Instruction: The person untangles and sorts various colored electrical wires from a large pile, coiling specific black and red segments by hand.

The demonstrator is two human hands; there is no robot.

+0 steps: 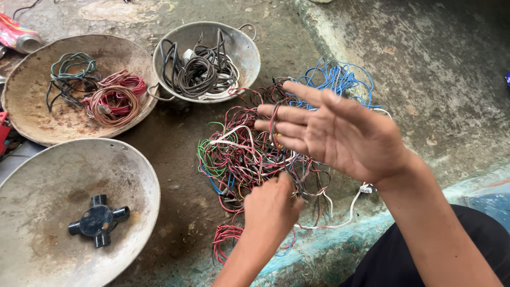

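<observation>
A tangled pile of thin red, green, white and blue wires (pixel 239 154) lies on the concrete floor. My right hand (pixel 340 135) hovers over it, palm up and fingers spread toward the left, with a dark red wire (pixel 273 121) looped around the middle fingers. Just below, my left hand (pixel 271 207) is closed on strands at the near edge of the pile; these strands run up toward my right hand. A bunch of blue wire (pixel 340 79) sits at the far side of the pile, partly hidden by my right hand.
A metal bowl (pixel 241 45) holds grey and black cables. A rusty round pan (pixel 32 106) holds green-grey and red coils. A nearer pan (pixel 133 180) holds a black four-way junction box (pixel 98 220). A red can (pixel 18 34) lies top left. A blue-green painted ledge (pixel 340 239) runs beside my knee.
</observation>
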